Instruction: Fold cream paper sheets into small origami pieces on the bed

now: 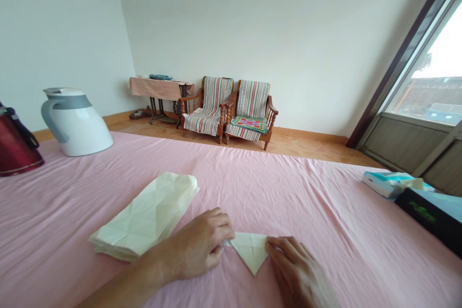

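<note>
A small cream sheet of paper (251,250), folded into a triangle, lies on the pink cloth with its point toward me. My left hand (202,240) is closed at its left corner, fingers curled with the thumb beneath them. On the right corner, the fingertips of my right hand (294,267) press close together and hide that end of the paper. To the left of my left hand rests a thick stack of creased cream paper (147,214), partly covered by my left forearm.
The pink cloth (260,183) covers the table. A white and grey jug (84,127) and a red flask (18,147) stand at the left. A tissue pack (384,184) and a black box (426,211) lie at the right. Two wooden armchairs (249,106) stand beyond the table.
</note>
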Motion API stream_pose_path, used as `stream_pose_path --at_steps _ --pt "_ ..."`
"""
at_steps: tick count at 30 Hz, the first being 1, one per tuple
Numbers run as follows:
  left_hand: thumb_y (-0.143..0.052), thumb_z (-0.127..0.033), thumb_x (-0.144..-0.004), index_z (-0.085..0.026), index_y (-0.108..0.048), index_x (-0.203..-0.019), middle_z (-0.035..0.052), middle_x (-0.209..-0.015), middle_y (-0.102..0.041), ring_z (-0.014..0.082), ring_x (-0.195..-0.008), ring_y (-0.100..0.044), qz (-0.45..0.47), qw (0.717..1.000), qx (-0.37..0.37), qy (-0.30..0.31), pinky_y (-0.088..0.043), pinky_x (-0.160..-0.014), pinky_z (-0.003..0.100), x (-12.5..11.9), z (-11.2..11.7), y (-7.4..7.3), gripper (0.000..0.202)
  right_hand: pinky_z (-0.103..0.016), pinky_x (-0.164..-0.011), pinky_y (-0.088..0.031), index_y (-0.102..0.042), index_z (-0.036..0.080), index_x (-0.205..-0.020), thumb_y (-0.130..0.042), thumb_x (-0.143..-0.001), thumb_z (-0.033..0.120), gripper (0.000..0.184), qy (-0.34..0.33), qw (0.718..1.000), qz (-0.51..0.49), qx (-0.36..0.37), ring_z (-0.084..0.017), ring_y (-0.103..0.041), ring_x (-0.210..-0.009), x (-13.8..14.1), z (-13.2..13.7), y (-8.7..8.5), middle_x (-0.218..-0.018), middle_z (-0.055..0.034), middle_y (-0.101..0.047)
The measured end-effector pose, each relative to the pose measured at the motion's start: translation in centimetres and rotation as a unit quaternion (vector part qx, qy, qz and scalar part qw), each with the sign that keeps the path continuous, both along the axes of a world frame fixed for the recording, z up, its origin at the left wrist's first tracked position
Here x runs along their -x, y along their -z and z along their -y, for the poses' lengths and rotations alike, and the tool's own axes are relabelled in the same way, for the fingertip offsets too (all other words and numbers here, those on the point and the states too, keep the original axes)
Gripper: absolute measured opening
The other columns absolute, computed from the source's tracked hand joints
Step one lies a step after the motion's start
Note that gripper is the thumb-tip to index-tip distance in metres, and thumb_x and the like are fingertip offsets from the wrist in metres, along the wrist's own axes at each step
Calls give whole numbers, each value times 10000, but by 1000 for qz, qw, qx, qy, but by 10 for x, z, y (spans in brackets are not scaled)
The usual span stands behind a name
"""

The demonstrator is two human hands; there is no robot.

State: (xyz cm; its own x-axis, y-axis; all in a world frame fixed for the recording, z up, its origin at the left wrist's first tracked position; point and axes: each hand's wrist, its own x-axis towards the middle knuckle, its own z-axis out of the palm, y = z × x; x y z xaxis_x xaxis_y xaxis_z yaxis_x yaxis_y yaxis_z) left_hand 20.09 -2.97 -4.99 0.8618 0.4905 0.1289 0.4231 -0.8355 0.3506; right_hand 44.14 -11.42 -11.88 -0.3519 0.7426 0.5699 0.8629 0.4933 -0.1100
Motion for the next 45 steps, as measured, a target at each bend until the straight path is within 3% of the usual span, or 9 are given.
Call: stream_pose_path --at_steps 9,15,19,23,31,39,45 --pt "-559 -21 -829 -161 -535 -747 5 -842 -596 170 -848 -511 -3 998 -60 -10 -384 -784 289 -4 0 12 164 -325 -660 -547 -618 170 -945 -388 -851 41 280 -1 1000 -6 11 -219 -626 -782 0 0 0 -955 -96 -680" --pt "-543 -44 -878 -163 -582 -786 13 -852 -597 168 -881 -526 64 996 13 -52 -392 -788 270 -5 -2 16 154 -318 -664 -552 -624 169 -947 -391 -844 34 288 -5 1000 -10 10 -220 -630 -792 0 0 -2 -951 -98 -684" --pt "-590 -64 -848 -168 -602 -787 9 -864 -586 160 -890 -534 114 986 88 -85 -400 -799 258 -5 -3 19 121 -316 -668 -554 -624 170 -928 -397 -852 45 271 -4 1000 -14 10 -220 -632 -797 0 0 -3 -948 -98 -683" --pt "-588 -55 -820 -172 -606 -779 4 -869 -579 160 -894 -528 123 980 114 -108 -395 -795 258 -7 -3 20 125 -307 -661 -548 -626 174 -926 -390 -868 54 271 -5 1000 -11 4 -214 -630 -788 0 -1 -2 -946 -94 -682" --pt "-552 -52 -778 -178 -608 -792 7 -873 -581 167 -890 -528 134 975 118 -129 -392 -786 266 -10 -3 23 139 -298 -674 -523 -629 181 -943 -409 -871 71 256 -9 1000 -25 -7 -203 -625 -791 1 0 -6 -931 -86 -680" --pt "-517 -29 -711 -177 -599 -774 12 -862 -588 172 -881 -534 145 970 115 -158 -392 -776 265 -14 -3 28 180 -319 -666 -499 -614 191 -944 -362 -893 95 275 -2 998 -56 -19 -214 -606 -793 1 -4 12 -945 -94 -666" --pt "-525 -14 -684 -172 -574 -754 5 -825 -576 163 -829 -533 143 965 105 -192 -386 -726 254 -18 -3 32 180 -315 -644 -520 -629 163 -960 -368 -895 88 280 -3 1000 -23 -9 -217 -611 -775 1 -2 2 -922 -109 -670"
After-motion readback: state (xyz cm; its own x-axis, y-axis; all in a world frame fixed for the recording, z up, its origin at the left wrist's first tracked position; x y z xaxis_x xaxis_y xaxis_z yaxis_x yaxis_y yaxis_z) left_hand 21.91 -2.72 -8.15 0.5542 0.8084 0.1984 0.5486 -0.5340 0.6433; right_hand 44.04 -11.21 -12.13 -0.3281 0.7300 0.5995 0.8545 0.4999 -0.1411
